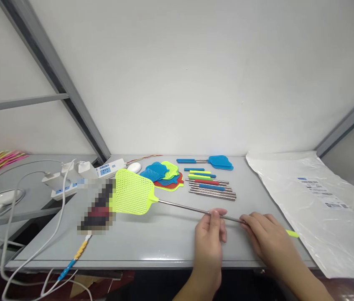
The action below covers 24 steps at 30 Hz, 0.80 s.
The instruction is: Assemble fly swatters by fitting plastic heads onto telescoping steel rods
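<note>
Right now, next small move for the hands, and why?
Probably ease the left hand toward the right hand, shortening the metal rod if it telescopes: both grip it, it runs long from the yellow mesh head, and the blue swatters show less bare rod.

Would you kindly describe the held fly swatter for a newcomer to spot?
Over the gray table, the left hand and right hand hold the fly swatter by its metal rod. Its yellow-green mesh head joins that rod, unlike the loose heads behind.
</note>
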Each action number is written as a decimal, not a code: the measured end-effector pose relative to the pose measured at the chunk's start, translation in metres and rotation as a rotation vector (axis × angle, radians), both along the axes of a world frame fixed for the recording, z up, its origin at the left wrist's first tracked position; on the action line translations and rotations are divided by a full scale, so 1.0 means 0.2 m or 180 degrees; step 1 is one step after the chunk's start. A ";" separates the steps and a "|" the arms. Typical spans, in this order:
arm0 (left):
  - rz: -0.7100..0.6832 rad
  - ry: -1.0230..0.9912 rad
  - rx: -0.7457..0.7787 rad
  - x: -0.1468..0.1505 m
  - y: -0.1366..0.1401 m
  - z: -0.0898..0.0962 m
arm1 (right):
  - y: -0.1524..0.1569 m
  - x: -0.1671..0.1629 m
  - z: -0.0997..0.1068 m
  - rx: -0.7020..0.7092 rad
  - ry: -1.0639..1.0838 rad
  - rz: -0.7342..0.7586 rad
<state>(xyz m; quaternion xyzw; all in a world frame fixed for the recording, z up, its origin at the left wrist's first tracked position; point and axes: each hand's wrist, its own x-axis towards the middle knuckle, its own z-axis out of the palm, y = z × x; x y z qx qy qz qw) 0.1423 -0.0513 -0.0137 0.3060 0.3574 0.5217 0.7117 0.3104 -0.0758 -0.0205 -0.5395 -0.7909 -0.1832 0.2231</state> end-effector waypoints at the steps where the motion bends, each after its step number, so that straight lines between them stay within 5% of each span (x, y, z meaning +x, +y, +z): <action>1: 0.0022 0.0042 0.0020 -0.01 0.00 0.00 | 0.01 -0.01 0.00 0.0037 -0.0028 -0.0032; 11: 0.0536 0.0275 0.0136 -0.16 0.07 -0.01 | 0.00 0.04 -0.02 0.0094 -0.0168 0.0062; 19: 0.1121 -0.0433 -0.0062 -0.28 0.16 0.02 | -0.01 0.16 -0.07 -0.0099 -0.0199 -0.0070; 24: 0.1061 -0.0479 -0.0057 -0.33 0.19 0.04 | -0.03 0.20 -0.08 -0.0238 -0.0082 -0.0153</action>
